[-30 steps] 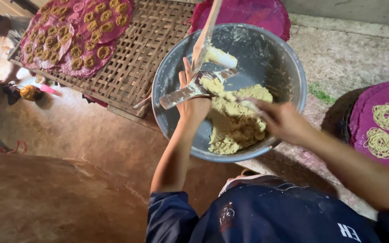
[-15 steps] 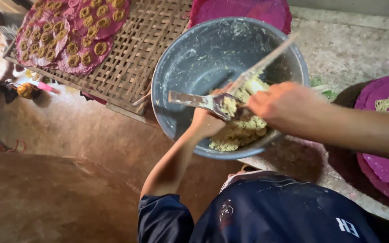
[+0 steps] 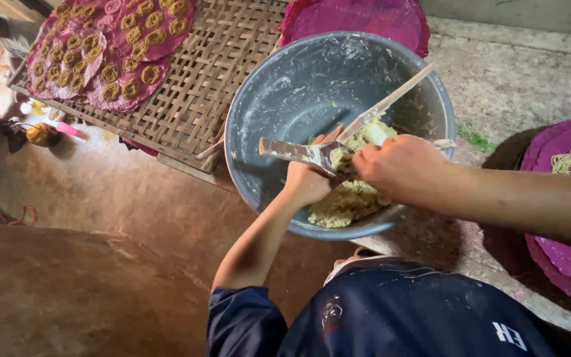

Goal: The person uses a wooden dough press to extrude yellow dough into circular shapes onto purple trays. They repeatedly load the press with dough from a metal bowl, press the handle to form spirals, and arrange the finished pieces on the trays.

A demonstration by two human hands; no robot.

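While both hands work over the bowl, notes run outward from the grip:
Left hand (image 3: 308, 180): clenched on a flat metal scraper (image 3: 295, 151), blade pointing left.
Right hand (image 3: 401, 165): closed around a dough-smeared wooden stick (image 3: 391, 100); half a second ago it sat higher, now lower, against the scraper.
Change: the stick's dough is being scraped off.
Dough (image 3: 348, 201): yellowish heap just under both hands.
Bowl (image 3: 279, 99): grey metal.
Beyond: woven mat (image 3: 199, 99); magenta cloth (image 3: 80, 53) with coils.

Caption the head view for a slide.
Both hands, left hand and right hand, work yellow dough in a grey bowl.
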